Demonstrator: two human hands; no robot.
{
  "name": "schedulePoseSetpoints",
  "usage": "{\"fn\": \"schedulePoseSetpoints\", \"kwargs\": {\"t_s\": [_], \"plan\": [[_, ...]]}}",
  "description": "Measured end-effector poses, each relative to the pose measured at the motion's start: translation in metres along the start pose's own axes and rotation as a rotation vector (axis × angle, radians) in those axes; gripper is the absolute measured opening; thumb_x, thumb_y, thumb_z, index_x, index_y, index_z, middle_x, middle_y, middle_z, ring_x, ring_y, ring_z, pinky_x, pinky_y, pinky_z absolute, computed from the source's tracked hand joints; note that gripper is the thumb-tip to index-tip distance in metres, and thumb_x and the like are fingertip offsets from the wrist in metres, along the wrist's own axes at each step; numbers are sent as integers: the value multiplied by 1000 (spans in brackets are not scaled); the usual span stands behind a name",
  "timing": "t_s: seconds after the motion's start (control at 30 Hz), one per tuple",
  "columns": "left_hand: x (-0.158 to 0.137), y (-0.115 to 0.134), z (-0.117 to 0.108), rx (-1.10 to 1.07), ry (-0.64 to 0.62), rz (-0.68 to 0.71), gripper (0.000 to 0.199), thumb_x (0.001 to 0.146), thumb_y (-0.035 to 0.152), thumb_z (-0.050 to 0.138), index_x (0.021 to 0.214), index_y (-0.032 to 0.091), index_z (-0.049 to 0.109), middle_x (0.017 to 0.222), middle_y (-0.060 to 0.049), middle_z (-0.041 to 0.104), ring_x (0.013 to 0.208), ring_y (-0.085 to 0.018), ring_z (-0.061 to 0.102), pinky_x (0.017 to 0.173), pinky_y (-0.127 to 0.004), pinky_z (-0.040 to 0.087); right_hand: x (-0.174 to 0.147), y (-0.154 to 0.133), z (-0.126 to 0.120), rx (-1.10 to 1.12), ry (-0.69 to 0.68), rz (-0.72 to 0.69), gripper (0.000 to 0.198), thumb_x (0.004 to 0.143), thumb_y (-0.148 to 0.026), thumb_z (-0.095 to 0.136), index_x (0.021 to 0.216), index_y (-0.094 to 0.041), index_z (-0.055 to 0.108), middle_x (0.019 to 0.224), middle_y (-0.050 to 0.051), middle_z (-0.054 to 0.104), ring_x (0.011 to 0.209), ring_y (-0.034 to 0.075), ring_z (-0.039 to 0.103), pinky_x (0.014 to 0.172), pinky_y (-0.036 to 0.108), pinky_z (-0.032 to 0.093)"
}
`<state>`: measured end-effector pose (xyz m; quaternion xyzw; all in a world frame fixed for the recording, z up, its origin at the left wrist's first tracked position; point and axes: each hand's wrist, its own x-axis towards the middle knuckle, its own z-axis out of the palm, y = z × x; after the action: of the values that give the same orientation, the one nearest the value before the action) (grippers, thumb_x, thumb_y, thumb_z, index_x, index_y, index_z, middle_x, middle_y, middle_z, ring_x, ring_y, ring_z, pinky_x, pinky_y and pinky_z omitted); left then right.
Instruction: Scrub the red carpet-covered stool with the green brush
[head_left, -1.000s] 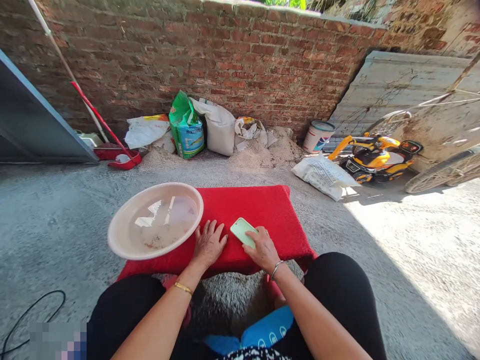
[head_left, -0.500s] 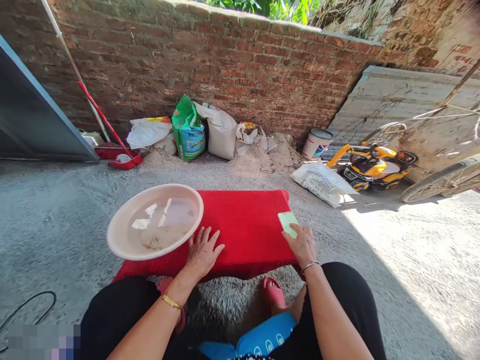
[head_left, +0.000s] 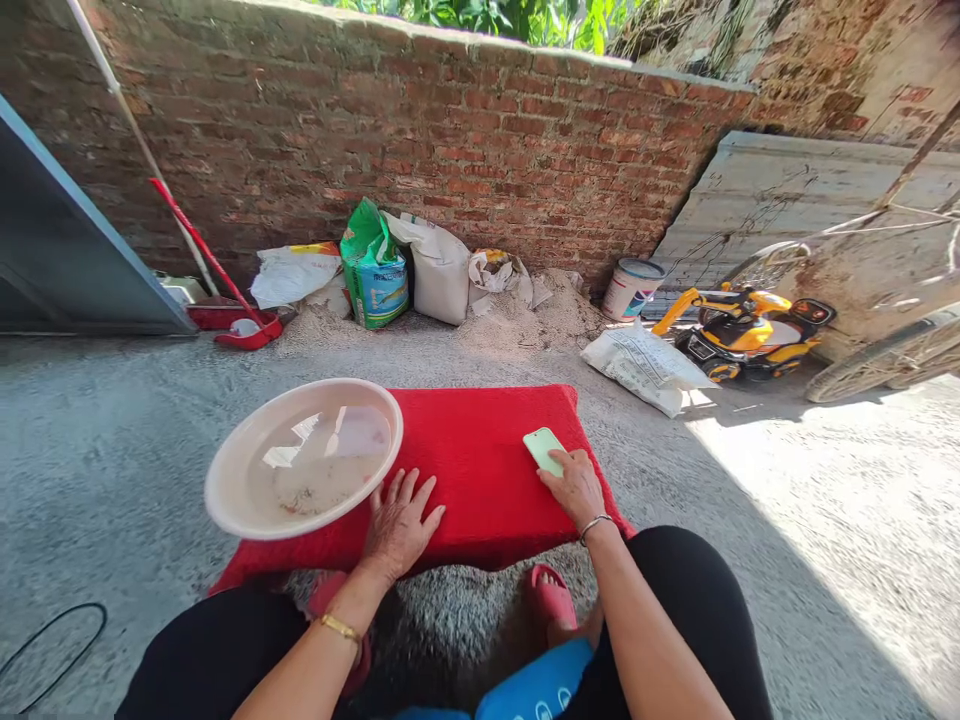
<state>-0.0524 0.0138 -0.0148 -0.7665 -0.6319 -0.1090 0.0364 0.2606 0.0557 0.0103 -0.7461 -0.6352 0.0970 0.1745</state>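
My left hand point(head_left: 400, 525) lies flat on the red cloth point(head_left: 472, 440) with its fingers spread, close against the rim of a pale pink basin point(head_left: 225, 500). The basin holds shallow water with some bits of debris at the bottom. At the right side of the cloth, my right hand point(head_left: 577, 490) grips a light green phone point(head_left: 541, 448) by its near end. The phone is just over the cloth; whether it touches it, I cannot tell.
Past the cloth-covered table, a green sack point(head_left: 373, 265), a white sack point(head_left: 439, 270) and a bucket point(head_left: 634, 288) stand along the brick wall point(head_left: 450, 130). A yellow toy excavator point(head_left: 750, 335) is at right. A red dustpan point(head_left: 255, 333) sits at left.
My right hand has moved left over the cloth with the phone, which has turned slightly. My left hand stays spread beside the basin. The view has shifted a little.
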Motion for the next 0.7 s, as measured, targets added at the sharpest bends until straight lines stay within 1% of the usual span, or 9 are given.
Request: {"fn": "schedulePoseSetpoints", "kwargs": {"t_s": [0.1, 0.13, 0.17, 0.23, 0.27, 0.33, 0.4, 0.53, 0.7], "plan": [[-2, 0, 1, -32, 11, -5, 45, 89, 43, 49, 129, 26, 58, 140, -11, 51, 132, -32, 39, 109, -55, 26, 6, 42, -12, -35, 102, 231, 45, 80, -45, 58, 117, -21, 66, 97, 10, 56, 95, 26, 55, 81, 37, 46], [-2, 0, 1, -45, 19, -8, 44, 89, 43, 49, 129, 26, 58, 140, -11, 51, 132, -32, 40, 109, -54, 26, 6, 52, -13, -42, 134, 300, 47, 80, -47, 57, 117, -20, 66, 95, 11, 56, 95, 28, 55, 80, 38, 46], [-3, 1, 2, -58, 28, -12, 44, 89, 43, 50, 129, 26, 58, 140, -11, 51, 132, -32, 40, 109, -54, 26, 5, 58, -12, -36, 168, 336, 49, 78, -48, 57, 116, -18, 66, 95, 11, 56, 95, 29, 55, 81, 40, 46], [-4, 1, 4, -78, 46, -25, 44, 88, 42, 50, 128, 26, 58, 139, -11, 52, 132, -32, 40, 109, -54, 26, -1, 61, -3, 44, 215, 259, 50, 76, -51, 56, 113, -19, 66, 93, 11, 56, 94, 29, 55, 83, 41, 46], [-4, 1, 4, -86, 54, -33, 44, 88, 41, 51, 128, 26, 58, 139, -11, 52, 132, -32, 40, 109, -54, 26, -5, 58, 4, 102, 232, 184, 49, 76, -51, 55, 112, -21, 67, 94, 10, 56, 93, 28, 56, 84, 41, 46], [-5, 1, 6, -105, 64, -47, 44, 87, 39, 52, 128, 27, 59, 139, -10, 52, 132, -31, 40, 110, -53, 26, -12, 46, 19, 216, 246, 26, 46, 75, -53, 54, 108, -24, 67, 94, 8, 56, 93, 26, 56, 87, 39, 46], [-6, 1, 7, -130, 73, -61, 43, 86, 39, 53, 127, 28, 59, 139, -9, 52, 133, -30, 40, 111, -52, 25, -16, 35, 33, 277, 241, -55, 44, 75, -54, 53, 105, -25, 66, 95, 7, 56, 92, 25, 57, 86, 38, 47], [-8, 1, 9, -183, 81, -87, 43, 86, 43, 53, 126, 29, 60, 139, -8, 53, 133, -29, 40, 112, -50, 24, -14, 28, 46, 289, 243, -78, 47, 74, -56, 51, 105, -25, 66, 93, 9, 56, 91, 28, 56, 86, 42, 47], [-8, 0, 13, -215, 81, -107, 44, 87, 47, 50, 126, 29, 59, 141, -7, 51, 135, -29, 39, 114, -50, 22, -8, 36, 49, 315, 252, -122, 54, 73, -61, 47, 104, -21, 66, 90, 10, 58, 92, 30, 56, 89, 45, 45]]}}
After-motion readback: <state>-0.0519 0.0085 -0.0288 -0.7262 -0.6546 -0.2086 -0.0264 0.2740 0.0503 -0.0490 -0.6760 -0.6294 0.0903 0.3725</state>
